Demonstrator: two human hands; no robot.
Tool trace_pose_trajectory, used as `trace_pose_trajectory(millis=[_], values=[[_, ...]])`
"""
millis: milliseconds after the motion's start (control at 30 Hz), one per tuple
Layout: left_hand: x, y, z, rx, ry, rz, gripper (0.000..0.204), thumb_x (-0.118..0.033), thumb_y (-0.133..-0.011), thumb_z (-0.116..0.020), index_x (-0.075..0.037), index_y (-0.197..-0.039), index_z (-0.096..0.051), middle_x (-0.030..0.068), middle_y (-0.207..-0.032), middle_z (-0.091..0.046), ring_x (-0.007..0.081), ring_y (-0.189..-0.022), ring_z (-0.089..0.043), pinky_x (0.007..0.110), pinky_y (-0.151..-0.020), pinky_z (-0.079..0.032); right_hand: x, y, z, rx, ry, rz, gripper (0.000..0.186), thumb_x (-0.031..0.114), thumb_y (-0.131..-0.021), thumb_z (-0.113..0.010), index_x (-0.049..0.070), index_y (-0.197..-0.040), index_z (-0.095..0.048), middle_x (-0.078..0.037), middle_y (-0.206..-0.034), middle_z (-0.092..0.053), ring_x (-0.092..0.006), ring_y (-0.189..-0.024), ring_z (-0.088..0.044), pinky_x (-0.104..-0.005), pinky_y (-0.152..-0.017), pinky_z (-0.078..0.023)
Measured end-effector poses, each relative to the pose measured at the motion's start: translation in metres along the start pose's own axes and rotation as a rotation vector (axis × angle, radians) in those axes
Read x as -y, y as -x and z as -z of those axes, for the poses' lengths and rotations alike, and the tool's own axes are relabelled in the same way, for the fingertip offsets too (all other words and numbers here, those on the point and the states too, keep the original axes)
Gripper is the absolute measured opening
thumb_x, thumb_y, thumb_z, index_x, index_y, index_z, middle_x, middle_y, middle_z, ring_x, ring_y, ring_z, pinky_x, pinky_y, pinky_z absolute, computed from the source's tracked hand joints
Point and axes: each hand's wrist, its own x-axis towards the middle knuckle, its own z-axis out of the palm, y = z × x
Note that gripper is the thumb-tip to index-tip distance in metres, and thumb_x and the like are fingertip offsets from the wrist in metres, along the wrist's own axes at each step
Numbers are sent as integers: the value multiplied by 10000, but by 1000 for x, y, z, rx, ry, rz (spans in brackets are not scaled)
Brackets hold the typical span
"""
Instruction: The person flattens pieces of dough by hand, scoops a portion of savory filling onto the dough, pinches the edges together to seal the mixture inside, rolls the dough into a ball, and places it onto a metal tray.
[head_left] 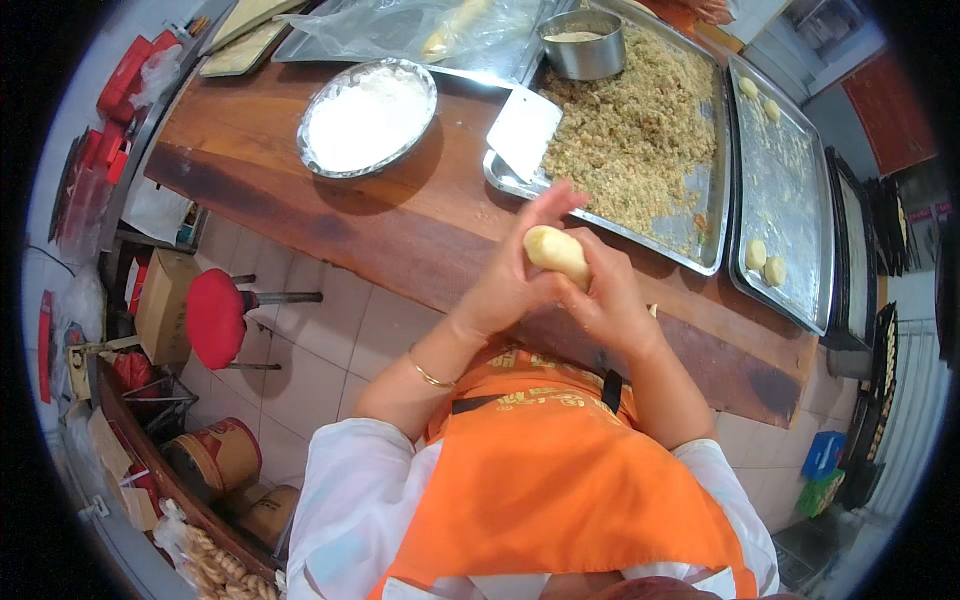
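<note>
A smooth, pale yellow dough ball (557,254) sits between my two hands, above the near edge of the wooden table. My left hand (508,278) cups it from the left, with its fingers stretched up and away beside it. My right hand (612,300) closes round it from the right, thumb and fingers against its side. Just beyond my hands lies a metal tray (712,262) of crumbly brown filling (640,130). A white scraper (525,132) rests on that tray's left corner.
An oval foil-lined bowl of white flour (368,118) stands on the table (440,225) to the left. A round metal tin (583,48) sits in the filling. At right, another tray (785,200) bears several dough pieces. A red stool (216,320) stands on the floor at left.
</note>
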Motion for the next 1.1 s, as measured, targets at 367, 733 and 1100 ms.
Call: trace_pose_trajectory(millis=[367,733,1100], values=[[-4,-4,7,-355,-726,-128,130,-113,-894,-703,-39,-962,-620,39,-914,-629,118,-822,-593,266,-727,-495,-13,6,2,86,96,-35,375,158,-942,-576,-3,-1276,-523,-234,-1067,-635,-398,-996,-616,-427,-851,-487],[-7,20,50,-333,-815,128,265,-254,-1028,-505,-57,-970,-672,-10,-747,-610,45,-580,-523,196,-499,-412,-36,14,4,278,-267,-475,298,233,-998,-568,30,-1216,-584,1,-846,-614,-33,-695,-519,-186,-594,-436],[-7,59,95,-26,-1545,-77,210,-93,-906,-588,-31,-1094,-656,79,-1077,-646,249,-1065,-570,442,-967,-402,-76,-5,-38,199,-46,-331,182,161,-975,-559,12,-1072,-597,-85,-826,-676,-162,-758,-637,-321,-691,-512]])
